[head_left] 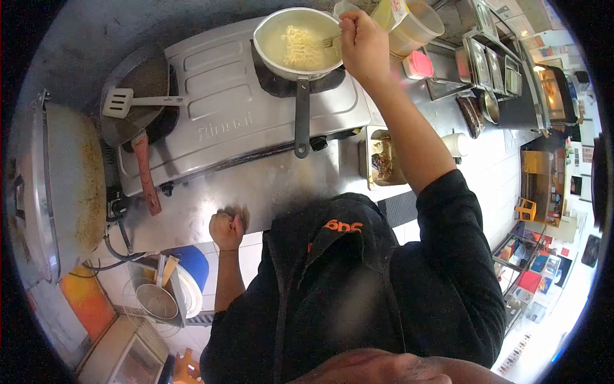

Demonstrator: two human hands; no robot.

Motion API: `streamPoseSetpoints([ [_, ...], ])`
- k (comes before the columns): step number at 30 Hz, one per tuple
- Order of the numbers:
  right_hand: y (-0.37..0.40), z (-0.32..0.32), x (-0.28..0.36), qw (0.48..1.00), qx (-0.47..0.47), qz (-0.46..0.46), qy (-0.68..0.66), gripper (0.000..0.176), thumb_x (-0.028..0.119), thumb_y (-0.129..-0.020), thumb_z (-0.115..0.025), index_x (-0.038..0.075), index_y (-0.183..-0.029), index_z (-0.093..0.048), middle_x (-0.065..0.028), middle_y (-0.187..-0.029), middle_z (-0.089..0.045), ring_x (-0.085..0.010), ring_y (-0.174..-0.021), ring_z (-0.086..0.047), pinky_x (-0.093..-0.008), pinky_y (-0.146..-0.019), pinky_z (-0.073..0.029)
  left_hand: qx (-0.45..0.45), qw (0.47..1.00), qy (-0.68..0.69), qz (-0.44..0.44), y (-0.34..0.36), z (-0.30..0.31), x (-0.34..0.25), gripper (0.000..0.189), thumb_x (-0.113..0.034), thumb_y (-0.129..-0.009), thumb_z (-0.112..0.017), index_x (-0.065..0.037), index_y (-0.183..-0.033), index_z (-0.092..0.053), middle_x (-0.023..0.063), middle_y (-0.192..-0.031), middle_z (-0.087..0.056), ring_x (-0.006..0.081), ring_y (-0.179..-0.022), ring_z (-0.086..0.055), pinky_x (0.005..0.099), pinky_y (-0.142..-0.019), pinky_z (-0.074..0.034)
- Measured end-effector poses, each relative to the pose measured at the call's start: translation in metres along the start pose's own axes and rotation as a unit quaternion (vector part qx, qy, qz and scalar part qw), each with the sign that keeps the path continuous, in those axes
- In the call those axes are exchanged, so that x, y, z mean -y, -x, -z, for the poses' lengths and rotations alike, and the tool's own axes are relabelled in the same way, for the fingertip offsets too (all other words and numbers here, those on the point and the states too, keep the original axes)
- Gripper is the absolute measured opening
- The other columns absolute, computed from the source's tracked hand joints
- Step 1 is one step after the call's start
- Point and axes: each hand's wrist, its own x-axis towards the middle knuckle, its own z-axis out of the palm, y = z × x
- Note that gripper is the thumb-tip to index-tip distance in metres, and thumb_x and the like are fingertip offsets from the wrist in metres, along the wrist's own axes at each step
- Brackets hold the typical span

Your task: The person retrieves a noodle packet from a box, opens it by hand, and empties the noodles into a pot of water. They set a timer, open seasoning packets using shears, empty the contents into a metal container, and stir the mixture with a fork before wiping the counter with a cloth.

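Observation:
A small saucepan (pixel 268 61) with a dark handle stands on the stove, holding pale liquid and a block of instant noodles (pixel 303 48). Above its right rim, my right hand (pixel 365 46) is closed around a fork (pixel 330 41), whose tines reach to the noodles' edge. The hand hides most of the fork's handle. My left hand (pixel 227 229) is curled into a fist by the front edge of the steel counter, with nothing visible in it.
On the stove (pixel 217 96), a dark pan (pixel 115 131) with a reddish handle carries a white slotted spatula (pixel 119 102). A metal container (pixel 386 160) of food scraps sits right of the saucepan handle. Plastic tubs (pixel 419 29) and a pink-lidded box (pixel 419 64) stand behind my right forearm.

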Motion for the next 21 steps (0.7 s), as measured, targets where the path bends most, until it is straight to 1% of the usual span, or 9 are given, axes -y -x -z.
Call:
streamPoseSetpoints([
  [4, 0.004, 0.021, 0.007, 1.0, -0.016, 0.016, -0.018, 0.013, 0.01, -0.098, -0.056, 0.0, -0.101, -0.064, -0.0156, -0.085, -0.07, -0.0257, -0.073, -0.07, -0.0352, -0.067, -0.054, -0.001, 1.0, 0.014, -0.001, 0.001, 0.0, 0.001, 0.035, -0.021, -0.087, -0.065, -0.01, -0.066, -0.039, 0.0112, -0.069, -0.049, 0.0327, -0.064, -0.05, 0.0442, -0.059, -0.04],
  [7, 0.021, 0.059, 0.008, 0.993, -0.056, -0.046, -0.096, 0.012, 0.008, -0.097, -0.057, 0.0, -0.101, -0.065, -0.0162, -0.091, -0.071, -0.0282, -0.078, -0.069, -0.0387, -0.072, -0.054, 0.008, 1.0, 0.006, -0.005, 0.002, 0.001, 0.001, 0.035, -0.022, -0.087, -0.066, -0.009, -0.066, -0.041, 0.012, -0.068, -0.049, 0.0335, -0.064, -0.05, 0.0444, -0.059, -0.04],
  [9, 0.039, 0.096, 0.011, 0.951, -0.157, -0.104, -0.246, 0.013, 0.006, -0.1, -0.053, -0.001, -0.103, -0.063, -0.0128, -0.09, -0.071, -0.0179, -0.077, -0.068, -0.0319, -0.069, -0.054, 0.003, 1.0, 0.004, -0.004, 0.0, 0.0, 0.0, 0.034, -0.022, -0.087, -0.066, -0.009, -0.066, -0.043, 0.0127, -0.068, -0.049, 0.0342, -0.064, -0.05, 0.0447, -0.059, -0.04],
  [11, 0.063, 0.144, 0.003, 0.953, -0.191, -0.055, -0.229, 0.015, 0.007, -0.102, -0.048, -0.002, -0.105, -0.061, -0.0116, -0.089, -0.069, -0.0142, -0.075, -0.064, -0.0276, -0.066, -0.052, -0.003, 1.0, 0.015, 0.001, -0.002, 0.001, -0.005, 0.033, -0.022, -0.086, -0.067, -0.008, -0.066, -0.044, 0.0134, -0.067, -0.05, 0.0349, -0.064, -0.05, 0.045, -0.059, -0.041],
  [13, 0.097, 0.182, -0.015, 0.951, -0.18, -0.062, -0.244, 0.017, 0.008, -0.103, -0.046, -0.002, -0.106, -0.059, -0.0126, -0.089, -0.068, -0.014, -0.071, -0.061, -0.0269, -0.065, -0.05, 0.003, 1.0, 0.0, 0.017, 0.0, 0.0, -0.006, 0.035, -0.025, -0.087, -0.067, -0.008, -0.065, -0.046, 0.0138, -0.068, -0.052, 0.0359, -0.066, -0.052, 0.0456, -0.06, -0.041],
  [14, 0.116, 0.195, -0.021, 0.958, -0.176, -0.097, -0.204, 0.019, 0.01, -0.104, -0.045, -0.002, -0.105, -0.059, -0.0128, -0.089, -0.067, -0.0139, -0.068, -0.059, -0.0266, -0.064, -0.049, 0.006, 1.0, 0.014, 0.017, 0.0, -0.001, -0.006, 0.035, -0.025, -0.087, -0.067, -0.008, -0.065, -0.046, 0.0137, -0.068, -0.052, 0.0359, -0.067, -0.052, 0.0456, -0.06, -0.041],
  [17, 0.186, 0.218, -0.052, 0.943, -0.076, -0.261, -0.192, 0.02, 0.013, -0.104, -0.046, -0.003, -0.106, -0.058, -0.0133, -0.091, -0.067, -0.0164, -0.076, -0.065, -0.0284, -0.067, -0.053, 0.02, 0.999, 0.017, 0.022, 0.002, -0.001, -0.006, 0.033, -0.024, -0.087, -0.067, -0.008, -0.067, -0.046, 0.0126, -0.069, -0.052, 0.035, -0.068, -0.052, 0.0451, -0.061, -0.041],
  [19, 0.221, 0.21, -0.064, 0.876, -0.035, -0.413, -0.245, 0.02, 0.015, -0.104, -0.047, -0.003, -0.109, -0.057, -0.0129, -0.096, -0.067, -0.0183, -0.078, -0.067, -0.0292, -0.069, -0.055, 0.012, 1.0, 0.004, 0.016, 0.005, -0.004, -0.001, 0.033, -0.024, -0.088, -0.066, -0.008, -0.067, -0.045, 0.0122, -0.069, -0.052, 0.0346, -0.068, -0.051, 0.045, -0.061, -0.041],
  [21, 0.252, 0.184, -0.087, 0.825, -0.049, -0.458, -0.327, 0.02, 0.015, -0.104, -0.049, -0.002, -0.113, -0.056, -0.0111, -0.093, -0.067, -0.0192, -0.073, -0.067, -0.0291, -0.067, -0.056, 0.021, 0.999, -0.02, 0.016, 0.007, -0.002, -0.002, 0.035, -0.025, -0.09, -0.066, -0.008, -0.068, -0.045, 0.0114, -0.069, -0.051, 0.0341, -0.068, -0.051, 0.0443, -0.061, -0.042],
])
